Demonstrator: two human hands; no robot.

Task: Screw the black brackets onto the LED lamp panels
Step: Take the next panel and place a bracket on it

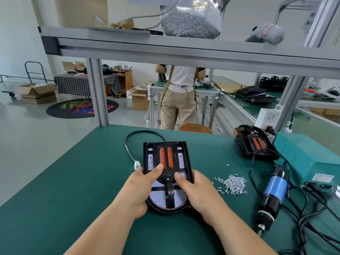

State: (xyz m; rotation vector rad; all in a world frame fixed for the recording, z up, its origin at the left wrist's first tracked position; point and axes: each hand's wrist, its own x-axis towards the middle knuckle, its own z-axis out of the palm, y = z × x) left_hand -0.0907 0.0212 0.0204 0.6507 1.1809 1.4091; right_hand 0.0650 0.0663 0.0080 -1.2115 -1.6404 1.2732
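An LED lamp panel [181, 161] in a black housing lies on the green table [73, 181], with a black bracket [170, 192] carrying two orange bars on top of it. My left hand [141, 188] grips the panel's left edge, thumb pressing on the bracket. My right hand [198, 192] grips the right edge, thumb also on the bracket. A pile of small silver screws [234, 184] lies just right of my right hand. The panel's black cable with a white plug [137, 165] curls off to the left.
An electric screwdriver [274, 192] with a blue band lies at the right among black cables. A second lamp assembly [255, 142] sits at the far right by a teal power box [301, 155]. A bag of screws [189, 24] rests on the overhead shelf. A person stands beyond the table.
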